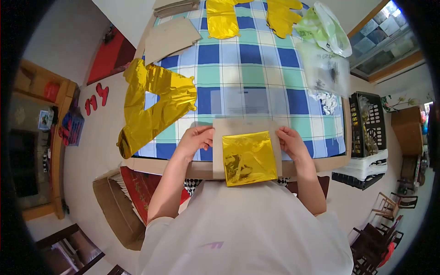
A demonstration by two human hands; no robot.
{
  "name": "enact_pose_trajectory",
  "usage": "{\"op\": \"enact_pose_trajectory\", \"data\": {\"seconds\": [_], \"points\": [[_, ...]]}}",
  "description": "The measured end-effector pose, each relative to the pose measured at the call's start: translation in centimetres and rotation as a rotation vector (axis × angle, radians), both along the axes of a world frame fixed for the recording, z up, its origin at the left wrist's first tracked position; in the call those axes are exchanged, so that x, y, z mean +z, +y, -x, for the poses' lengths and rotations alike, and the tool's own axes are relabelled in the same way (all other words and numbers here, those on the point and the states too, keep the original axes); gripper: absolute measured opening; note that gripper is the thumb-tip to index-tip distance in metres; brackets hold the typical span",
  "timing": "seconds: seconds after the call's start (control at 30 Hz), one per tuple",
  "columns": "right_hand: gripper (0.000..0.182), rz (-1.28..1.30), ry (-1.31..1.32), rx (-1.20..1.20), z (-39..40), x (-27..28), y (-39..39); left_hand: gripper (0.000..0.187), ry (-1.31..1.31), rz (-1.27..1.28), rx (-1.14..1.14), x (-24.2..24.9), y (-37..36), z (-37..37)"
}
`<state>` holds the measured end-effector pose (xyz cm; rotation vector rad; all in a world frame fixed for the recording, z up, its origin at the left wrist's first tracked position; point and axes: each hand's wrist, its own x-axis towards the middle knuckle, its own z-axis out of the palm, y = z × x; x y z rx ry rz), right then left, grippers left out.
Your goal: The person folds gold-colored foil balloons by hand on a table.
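Observation:
Close to my body I have a beige cardboard sheet (218, 156), with a folded square of shiny gold foil (250, 158) lying on it. My left hand (196, 141) pinches the sheet's upper left edge, fingers closed. At its upper right edge, the fingers of my right hand (292, 143) are closed on the same sheet. Just beyond the sheet, a clear plastic sleeve (240, 100) with faint print lies flat on the checked cloth (249, 73). To the left, a large unfolded flat gold foil balloon (158, 98) with a hole through it hangs partly over the edge.
At the far left are loose cardboard sheets (172, 39) and a cardboard stack (175, 7). More gold foil balloons (222, 20) lie at the back. On the right are a green-white plastic bag (326, 30), clear bags (325, 68) and white strings (328, 102). A black crate (366, 121) stands beside.

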<state>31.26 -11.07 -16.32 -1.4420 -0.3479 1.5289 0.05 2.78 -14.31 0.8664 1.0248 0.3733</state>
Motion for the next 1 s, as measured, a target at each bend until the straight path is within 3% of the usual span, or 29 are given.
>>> {"op": "enact_pose_trajectory", "data": {"seconds": [0.07,0.3,0.63,0.7,0.77,0.87,1.0], "points": [[0.015,0.030,-0.081,-0.002,1.0,1.0,-0.6,0.019,-0.022,0.022,-0.010,-0.5,-1.2,0.3],[0.015,0.113,-0.288,0.057,3.1,3.1,-4.1,0.022,0.040,0.009,-0.027,-0.3,-5.9,2.0],[0.017,0.196,-0.171,0.078,5.9,3.6,-12.1,0.020,0.153,0.180,-0.078,1.1,-12.4,4.4],[0.020,0.223,-0.080,0.056,6.1,3.2,-12.8,0.018,0.053,0.160,-0.024,0.8,-12.8,4.5],[0.021,0.120,-0.123,0.022,6.0,3.3,-11.8,0.016,-0.073,0.102,0.069,0.7,-12.7,3.9],[0.027,0.009,-0.246,0.006,4.6,2.8,-7.9,0.019,-0.106,-0.113,-0.048,0.7,-9.3,1.8],[0.036,-0.131,-0.341,-0.042,1.5,0.7,-1.4,0.040,0.022,-0.224,-0.008,-0.3,-3.2,-2.3]]}}
